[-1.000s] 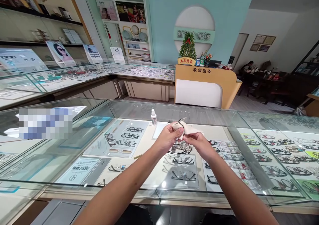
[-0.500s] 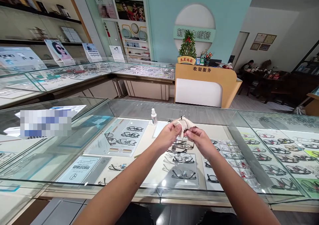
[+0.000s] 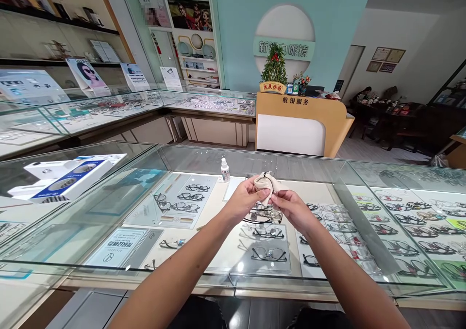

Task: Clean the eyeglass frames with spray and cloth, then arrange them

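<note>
Above the glass display case, my left hand [image 3: 245,199] pinches a pale beige cloth [image 3: 274,185] wrapped around part of a pair of dark-framed glasses [image 3: 268,175]. My right hand [image 3: 291,206] is closed at the lower right edge of the same glasses and cloth. Most of the frame is hidden by the cloth and my fingers. A small white bottle [image 3: 224,170] stands upright on the glass to the left of my hands. Under the glass, below my hands, lie several eyeglass frames [image 3: 268,254].
An open white and blue box [image 3: 69,178] rests on the case at the left. More eyeglasses fill the case at the right [image 3: 407,220]. Beyond stand a wooden service counter [image 3: 302,103] with a plant [image 3: 274,67] and other display cases.
The cloth has shifted and bunched more around the lens on the left side, and my left fingers have moved slightly down. Both hands still hold on.
</note>
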`<control>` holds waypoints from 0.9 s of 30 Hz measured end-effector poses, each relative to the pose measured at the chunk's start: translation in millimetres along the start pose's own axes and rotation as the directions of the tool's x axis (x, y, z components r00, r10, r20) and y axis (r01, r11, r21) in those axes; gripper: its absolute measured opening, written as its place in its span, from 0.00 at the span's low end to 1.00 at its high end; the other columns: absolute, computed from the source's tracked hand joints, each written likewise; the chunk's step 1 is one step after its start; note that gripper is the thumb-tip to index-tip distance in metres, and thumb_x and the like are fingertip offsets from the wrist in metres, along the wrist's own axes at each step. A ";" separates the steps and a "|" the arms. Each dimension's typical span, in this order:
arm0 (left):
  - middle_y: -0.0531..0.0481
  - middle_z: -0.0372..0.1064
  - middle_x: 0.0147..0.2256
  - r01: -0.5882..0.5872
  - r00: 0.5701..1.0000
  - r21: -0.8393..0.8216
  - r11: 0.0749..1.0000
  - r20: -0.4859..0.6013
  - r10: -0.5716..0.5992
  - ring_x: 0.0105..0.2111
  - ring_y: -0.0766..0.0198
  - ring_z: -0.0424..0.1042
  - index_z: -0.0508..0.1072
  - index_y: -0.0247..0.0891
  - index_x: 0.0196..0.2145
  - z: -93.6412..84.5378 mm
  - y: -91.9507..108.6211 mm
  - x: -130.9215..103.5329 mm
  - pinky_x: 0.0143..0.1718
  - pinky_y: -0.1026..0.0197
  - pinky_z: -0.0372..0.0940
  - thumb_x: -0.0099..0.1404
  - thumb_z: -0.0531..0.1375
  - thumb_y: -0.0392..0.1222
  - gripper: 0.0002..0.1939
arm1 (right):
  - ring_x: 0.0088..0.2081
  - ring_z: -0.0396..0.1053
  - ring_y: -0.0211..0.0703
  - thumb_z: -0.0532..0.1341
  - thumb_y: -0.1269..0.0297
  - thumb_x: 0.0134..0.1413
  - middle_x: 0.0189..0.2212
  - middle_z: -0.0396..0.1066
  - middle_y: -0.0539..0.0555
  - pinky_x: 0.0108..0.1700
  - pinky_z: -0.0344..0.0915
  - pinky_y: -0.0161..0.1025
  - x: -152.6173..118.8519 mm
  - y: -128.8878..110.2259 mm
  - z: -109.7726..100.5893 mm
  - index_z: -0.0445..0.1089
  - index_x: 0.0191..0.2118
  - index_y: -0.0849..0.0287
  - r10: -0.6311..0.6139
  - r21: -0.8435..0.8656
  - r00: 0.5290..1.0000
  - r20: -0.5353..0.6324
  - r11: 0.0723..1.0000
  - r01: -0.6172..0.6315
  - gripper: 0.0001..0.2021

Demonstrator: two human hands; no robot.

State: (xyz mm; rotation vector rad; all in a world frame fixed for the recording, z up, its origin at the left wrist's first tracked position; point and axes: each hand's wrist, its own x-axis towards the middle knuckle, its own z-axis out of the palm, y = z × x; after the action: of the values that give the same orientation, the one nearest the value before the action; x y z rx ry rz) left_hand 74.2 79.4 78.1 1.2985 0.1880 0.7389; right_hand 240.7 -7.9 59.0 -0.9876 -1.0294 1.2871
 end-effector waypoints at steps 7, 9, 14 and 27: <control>0.55 0.66 0.25 0.016 0.990 -0.022 1.000 -0.138 -0.018 0.23 0.69 0.62 0.72 0.36 0.34 6.0 -4.9 1.9 0.24 0.64 0.57 0.62 0.73 0.62 0.26 | 0.41 0.73 0.48 0.74 0.43 0.54 0.35 0.81 0.54 0.52 0.63 0.45 -1.7 -0.9 4.2 0.84 0.41 0.55 -0.005 -0.120 0.998 0.069 0.993 0.013 0.21; 0.55 0.65 0.24 0.008 0.989 -0.019 1.000 -0.148 -0.010 0.22 0.70 0.61 0.71 0.35 0.32 5.0 -6.2 3.0 0.23 0.64 0.57 0.64 0.70 0.65 0.28 | 0.42 0.72 0.49 0.74 0.42 0.54 0.35 0.81 0.54 0.53 0.63 0.46 -2.2 -2.0 5.6 0.84 0.39 0.55 -0.007 -0.137 0.997 0.074 0.990 0.017 0.20; 0.52 0.68 0.27 0.013 0.998 -0.060 0.998 -0.057 -0.016 0.27 0.67 0.68 0.72 0.35 0.32 -2.4 -0.8 3.0 0.33 0.62 0.63 0.66 0.70 0.63 0.26 | 0.39 0.68 0.45 0.75 0.43 0.53 0.36 0.80 0.54 0.48 0.60 0.44 -1.9 -3.9 2.6 0.83 0.35 0.54 -0.040 -0.092 0.999 0.006 0.995 0.041 0.18; 0.55 0.68 0.27 -0.003 0.992 -0.042 0.999 -0.129 -0.003 0.24 0.68 0.67 0.70 0.37 0.37 2.5 -8.3 2.7 0.27 0.63 0.61 0.64 0.73 0.58 0.23 | 0.41 0.70 0.46 0.76 0.44 0.53 0.37 0.81 0.54 0.51 0.59 0.44 0.7 8.0 1.1 0.84 0.36 0.55 0.004 -0.075 1.000 0.024 0.997 -0.002 0.18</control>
State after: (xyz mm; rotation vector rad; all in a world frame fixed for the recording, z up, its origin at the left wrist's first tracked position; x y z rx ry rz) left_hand 80.8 78.4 72.0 1.2115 0.2753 0.8235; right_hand 237.5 -6.9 51.6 -1.0330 -1.1015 1.2738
